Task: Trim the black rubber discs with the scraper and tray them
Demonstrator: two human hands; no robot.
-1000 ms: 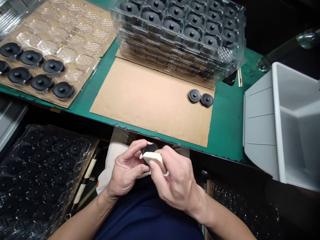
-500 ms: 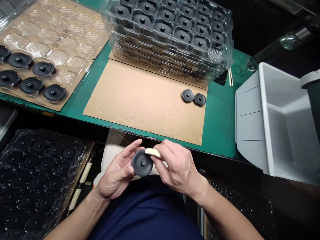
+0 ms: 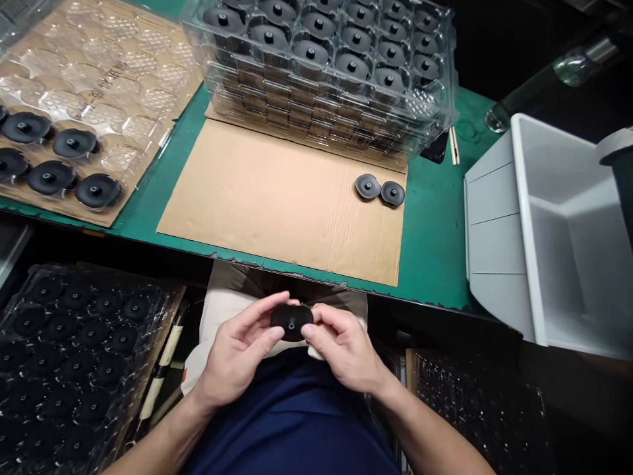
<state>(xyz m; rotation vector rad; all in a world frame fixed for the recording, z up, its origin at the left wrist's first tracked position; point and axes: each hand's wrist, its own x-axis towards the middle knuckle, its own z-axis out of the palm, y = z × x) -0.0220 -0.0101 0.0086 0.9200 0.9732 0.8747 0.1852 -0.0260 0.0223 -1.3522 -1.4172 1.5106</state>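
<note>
At the lower centre of the frame, a person's left hand (image 3: 237, 356) and right hand (image 3: 350, 351) are holding a black disc (image 3: 284, 322) between them, thumbs pressing on opposite edges of its face and fingers curling behind. A pale item (image 3: 315, 354), too covered to identify, is showing beneath the right thumb. Two loose discs (image 3: 363, 189) are lying side by side on a cardboard sheet (image 3: 257, 198) right of centre, below stacked clear trays (image 3: 277, 94). For steady handling, a light pinch at the rim is probably serving best, leaving the middle of the face uncovered and tilting toward the light
</note>
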